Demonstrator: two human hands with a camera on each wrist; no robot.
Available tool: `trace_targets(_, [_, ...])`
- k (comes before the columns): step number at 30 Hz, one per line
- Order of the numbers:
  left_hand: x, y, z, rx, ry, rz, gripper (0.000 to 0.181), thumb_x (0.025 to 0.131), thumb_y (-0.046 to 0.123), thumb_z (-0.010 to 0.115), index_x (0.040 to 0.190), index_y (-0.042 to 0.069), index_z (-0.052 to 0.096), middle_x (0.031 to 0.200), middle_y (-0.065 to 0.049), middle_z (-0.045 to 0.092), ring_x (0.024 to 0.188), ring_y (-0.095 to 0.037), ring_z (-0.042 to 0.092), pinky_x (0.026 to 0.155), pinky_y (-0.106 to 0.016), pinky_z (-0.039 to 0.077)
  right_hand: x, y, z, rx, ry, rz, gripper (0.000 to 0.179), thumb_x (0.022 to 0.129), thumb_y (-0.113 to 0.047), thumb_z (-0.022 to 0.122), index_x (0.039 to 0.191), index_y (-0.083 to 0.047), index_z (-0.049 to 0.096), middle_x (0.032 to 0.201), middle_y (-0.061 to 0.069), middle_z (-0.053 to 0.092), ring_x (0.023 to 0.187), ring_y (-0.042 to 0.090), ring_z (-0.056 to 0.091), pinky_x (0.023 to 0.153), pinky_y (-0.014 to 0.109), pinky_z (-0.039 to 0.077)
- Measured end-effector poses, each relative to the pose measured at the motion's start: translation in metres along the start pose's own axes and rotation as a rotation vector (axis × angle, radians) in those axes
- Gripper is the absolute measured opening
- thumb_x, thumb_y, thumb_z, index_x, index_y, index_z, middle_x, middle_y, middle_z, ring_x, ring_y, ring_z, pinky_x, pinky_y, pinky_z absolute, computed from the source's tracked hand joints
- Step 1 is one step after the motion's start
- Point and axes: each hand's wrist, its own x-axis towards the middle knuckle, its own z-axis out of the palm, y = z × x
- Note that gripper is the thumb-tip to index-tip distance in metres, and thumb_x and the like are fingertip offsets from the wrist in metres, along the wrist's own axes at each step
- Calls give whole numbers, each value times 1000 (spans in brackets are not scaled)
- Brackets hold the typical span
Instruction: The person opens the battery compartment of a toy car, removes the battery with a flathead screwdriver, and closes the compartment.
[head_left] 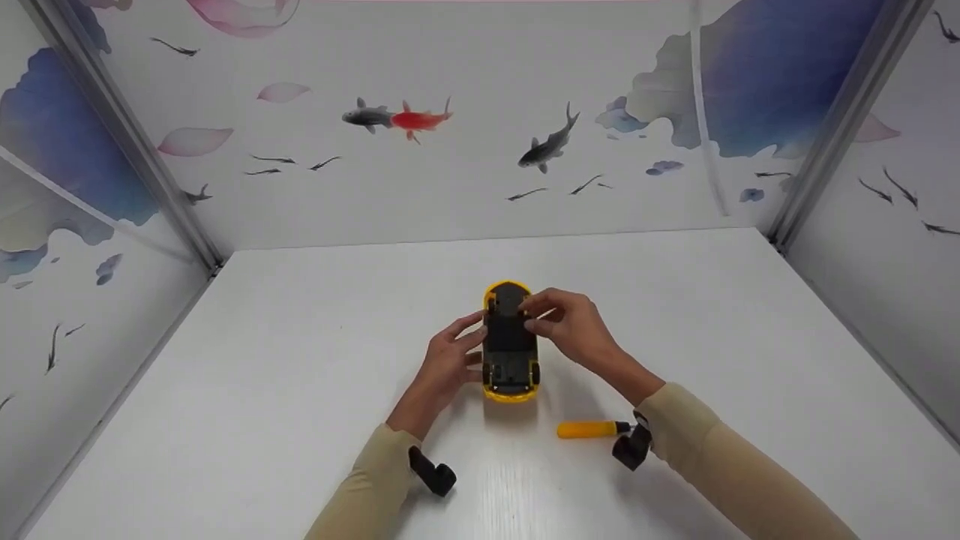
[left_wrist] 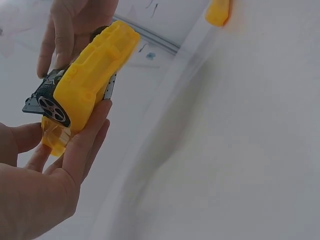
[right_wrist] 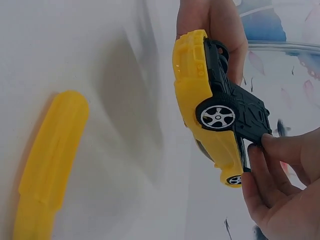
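A yellow toy car (head_left: 491, 394) is held above the white table with its black underside (head_left: 510, 337) towards the head camera. My left hand (head_left: 448, 356) grips its left side; in the left wrist view the thumb and fingers of that hand (left_wrist: 50, 185) hold the yellow body (left_wrist: 95, 75). Thumb and fingertips of my right hand (head_left: 574, 326) pinch a black base plate, which juts out at an angle from the body in the right wrist view (right_wrist: 250, 110). Silver-spoked wheels (right_wrist: 217, 117) show there. Whether the plate is loose, I cannot tell.
On the table (head_left: 300, 390) a screwdriver (head_left: 589, 429) with a yellow handle lies near the right wrist, its shaft partly hidden by the black wrist camera (head_left: 632, 448). White panels with painted fish (head_left: 420, 120) enclose the table at the back and sides.
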Motion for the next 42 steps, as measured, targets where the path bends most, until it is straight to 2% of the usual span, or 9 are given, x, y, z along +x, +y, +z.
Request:
trace_targets(8, [-1, -1, 1, -12, 8, -1, 48, 102, 27, 58, 148, 20, 49, 144, -16, 57, 110, -29, 68, 82, -42, 61, 2, -2, -6, 47, 16, 31, 23, 95, -4, 65, 117, -10, 72, 114, 12, 71, 94, 27, 69, 90, 37, 59])
trace_targets(18, [0, 1, -1, -27, 24, 0, 49, 101, 25, 60, 148, 19, 49, 140, -17, 60, 105, -28, 69, 78, -41, 62, 5, -1, -30, 115, 15, 68, 27, 97, -9, 63, 123, -9, 69, 118, 15, 69, 99, 22, 69, 87, 32, 61])
trace_targets(31, [0, 3, -2, -32, 34, 7, 48, 102, 25, 57, 149, 19, 48, 139, -18, 59, 103, -27, 70, 79, -41, 62, 13, 21, -70, 119, 50, 135, 33, 98, -11, 62, 131, -5, 64, 125, 19, 64, 104, 23, 68, 88, 31, 60])
trace_targets(37, [0, 2, -1, -11, 61, -17, 47, 102, 27, 57, 148, 22, 49, 140, -16, 59, 108, -29, 69, 83, -43, 62, 12, 34, -85, 134, 66, 133, 34, 99, -10, 62, 132, -2, 62, 124, 20, 63, 97, 15, 69, 86, 28, 60])
trace_targets(42, [0, 3, -1, -6, 64, -18, 48, 102, 27, 58, 149, 21, 49, 140, -16, 59, 108, -28, 68, 82, -42, 62, 13, 44, -93, 164, 76, 164, 35, 99, -9, 62, 133, 0, 60, 124, 19, 62, 91, 8, 69, 84, 25, 60])
